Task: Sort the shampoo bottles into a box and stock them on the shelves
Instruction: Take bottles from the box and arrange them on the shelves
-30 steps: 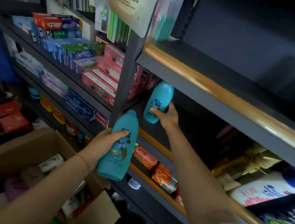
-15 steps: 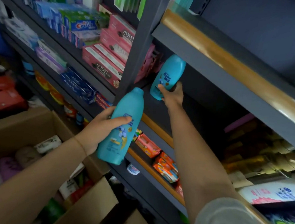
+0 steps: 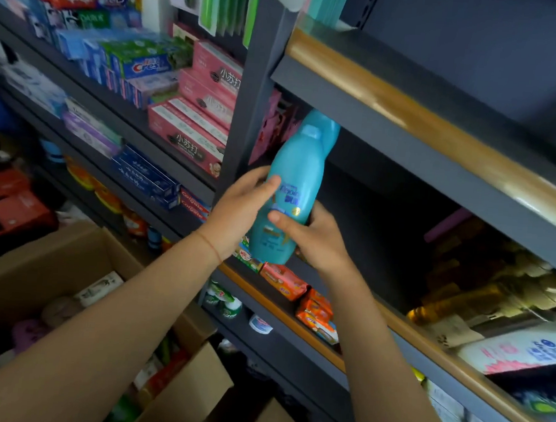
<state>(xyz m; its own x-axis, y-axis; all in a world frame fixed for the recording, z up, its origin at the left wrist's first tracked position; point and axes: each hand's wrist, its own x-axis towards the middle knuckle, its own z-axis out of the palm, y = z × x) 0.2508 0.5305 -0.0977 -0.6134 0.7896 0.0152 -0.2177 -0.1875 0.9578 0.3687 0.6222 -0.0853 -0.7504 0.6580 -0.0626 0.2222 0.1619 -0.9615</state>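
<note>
A teal shampoo bottle (image 3: 288,195) is held upright in front of the dark middle shelf (image 3: 399,253), gripped by both hands. My left hand (image 3: 237,207) wraps its left side with the thumb across the label. My right hand (image 3: 311,236) holds its lower right side. Behind it a second teal bottle (image 3: 326,131) stands on that shelf, mostly hidden, only its top showing. An open cardboard box (image 3: 76,261) with mixed toiletries sits at the lower left.
A grey upright post (image 3: 255,102) divides the shelves. Toothpaste cartons (image 3: 183,130) fill the left bays. Orange soap packs (image 3: 315,307) lie on the lower shelf, whose wooden edge trim (image 3: 426,342) runs right. White packets (image 3: 518,349) sit at right.
My right hand let go of the bottle set on the shelf and came back to the second bottle. My left hand raised that bottle rightward to the shelf opening.
</note>
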